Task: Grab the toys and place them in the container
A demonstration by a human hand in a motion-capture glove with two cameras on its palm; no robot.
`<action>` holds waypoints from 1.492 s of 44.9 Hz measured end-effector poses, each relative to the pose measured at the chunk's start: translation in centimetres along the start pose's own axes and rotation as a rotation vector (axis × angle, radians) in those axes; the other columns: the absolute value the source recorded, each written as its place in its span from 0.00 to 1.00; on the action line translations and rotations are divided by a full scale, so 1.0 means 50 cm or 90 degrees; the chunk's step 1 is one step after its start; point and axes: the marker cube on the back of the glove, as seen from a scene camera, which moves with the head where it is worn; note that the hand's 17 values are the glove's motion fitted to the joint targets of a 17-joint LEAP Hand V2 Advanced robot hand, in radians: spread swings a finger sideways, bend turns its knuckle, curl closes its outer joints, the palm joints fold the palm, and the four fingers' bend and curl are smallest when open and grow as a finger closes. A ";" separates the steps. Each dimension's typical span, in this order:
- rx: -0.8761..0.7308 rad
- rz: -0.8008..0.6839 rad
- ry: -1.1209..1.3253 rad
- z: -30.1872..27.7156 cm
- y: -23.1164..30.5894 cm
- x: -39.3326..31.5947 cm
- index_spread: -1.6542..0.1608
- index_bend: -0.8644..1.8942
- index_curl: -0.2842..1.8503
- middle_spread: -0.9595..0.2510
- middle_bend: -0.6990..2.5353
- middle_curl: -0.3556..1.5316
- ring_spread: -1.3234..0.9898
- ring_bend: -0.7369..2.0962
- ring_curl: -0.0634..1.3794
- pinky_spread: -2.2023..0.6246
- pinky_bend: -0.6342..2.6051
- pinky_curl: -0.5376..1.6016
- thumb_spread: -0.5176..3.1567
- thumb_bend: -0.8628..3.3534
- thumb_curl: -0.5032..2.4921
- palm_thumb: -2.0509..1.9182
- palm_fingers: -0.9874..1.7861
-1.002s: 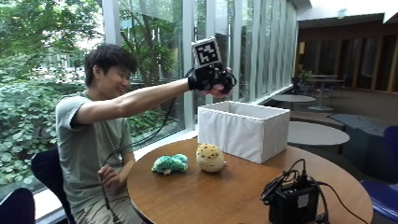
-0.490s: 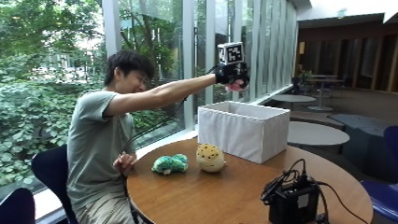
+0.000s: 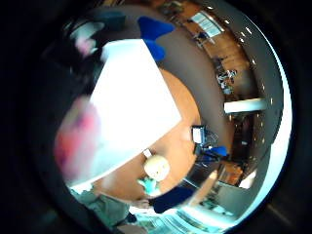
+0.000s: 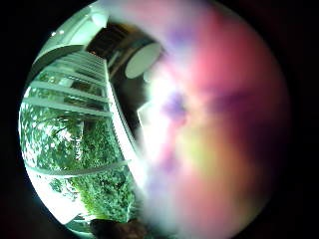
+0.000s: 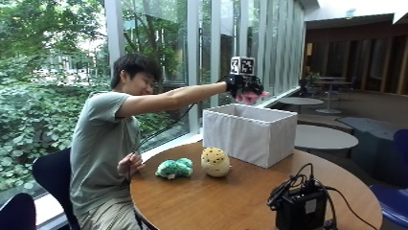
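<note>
Pink plush toy (image 5: 250, 97) — judged soft, light, unbreakable — clutched in the gloved right hand (image 5: 243, 86) at upper centre, above the white fabric container (image 5: 250, 133); any squeezable part takes a grasp.

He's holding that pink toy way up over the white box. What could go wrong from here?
The pink toy hangs in the gloved right hand well above the white container, so if released from that height it might hit the rim and tumble onto the table. His arm is stretched far out, which may make the aim less sure. The green plush and the spotted yellow toy sit close beside the container; a falling toy could knock them.
</note>
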 end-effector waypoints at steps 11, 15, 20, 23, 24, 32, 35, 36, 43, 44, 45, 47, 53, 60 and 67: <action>-0.028 0.027 0.041 -0.025 0.027 0.006 0.80 0.35 0.41 0.75 0.33 0.48 0.52 0.40 0.42 0.76 0.54 0.52 0.40 0.19 0.46 0.55 0.17; -0.023 0.037 0.047 -0.059 0.079 0.054 0.81 0.33 0.36 0.76 0.29 0.45 0.54 0.37 0.38 0.78 0.51 0.50 0.42 0.19 0.43 0.54 0.21; -0.028 0.067 0.051 -0.086 0.142 0.105 0.82 0.32 0.32 0.77 0.27 0.43 0.55 0.35 0.36 0.79 0.49 0.48 0.44 0.20 0.40 0.53 0.24; -0.028 0.093 0.060 -0.101 0.193 0.146 0.82 0.32 0.31 0.78 0.27 0.42 0.56 0.34 0.35 0.79 0.48 0.48 0.45 0.20 0.39 0.53 0.25; -0.027 0.108 0.054 -0.106 0.209 0.158 0.82 0.32 0.30 0.78 0.26 0.42 0.56 0.34 0.35 0.79 0.48 0.47 0.45 0.20 0.38 0.53 0.25; -0.042 0.073 0.026 -0.094 0.355 0.256 0.82 0.32 0.26 0.79 0.26 0.40 0.56 0.34 0.35 0.80 0.47 0.46 0.47 0.20 0.35 0.53 0.27; -0.059 0.063 0.038 -0.054 0.401 0.310 0.82 0.33 0.25 0.79 0.26 0.40 0.56 0.34 0.34 0.80 0.47 0.45 0.47 0.20 0.34 0.53 0.27; -0.068 0.056 0.043 -0.034 0.416 0.329 0.82 0.33 0.25 0.79 0.26 0.40 0.56 0.34 0.34 0.80 0.47 0.45 0.47 0.20 0.34 0.53 0.27; -0.184 0.001 0.117 0.124 0.493 0.486 0.79 0.34 0.23 0.78 0.26 0.38 0.57 0.33 0.34 0.80 0.49 0.45 0.47 0.20 0.33 0.53 0.29; -0.218 0.006 0.136 0.159 0.503 0.522 0.79 0.34 0.23 0.77 0.26 0.38 0.57 0.33 0.34 0.80 0.49 0.46 0.48 0.20 0.32 0.53 0.30; -0.251 0.022 0.146 0.196 0.509 0.551 0.78 0.34 0.23 0.77 0.25 0.38 0.57 0.33 0.34 0.80 0.50 0.46 0.48 0.20 0.32 0.53 0.30; -0.306 0.091 0.134 0.269 0.506 0.571 0.78 0.34 0.23 0.76 0.25 0.37 0.57 0.33 0.34 0.80 0.50 0.46 0.48 0.20 0.32 0.53 0.29; -0.395 0.336 0.126 0.473 0.441 0.469 0.76 0.35 0.23 0.78 0.23 0.33 0.58 0.34 0.34 0.80 0.54 0.47 0.47 0.20 0.31 0.52 0.28; -0.269 0.243 -0.007 0.506 0.415 0.451 0.76 0.35 0.20 0.78 0.27 0.32 0.53 0.55 0.41 0.73 0.55 0.45 0.51 0.23 0.32 0.58 0.52; -0.173 0.216 0.008 0.512 0.394 0.451 0.76 0.37 0.21 0.72 0.33 0.36 0.47 0.60 0.45 0.67 0.54 0.44 0.49 0.26 0.36 0.65 0.65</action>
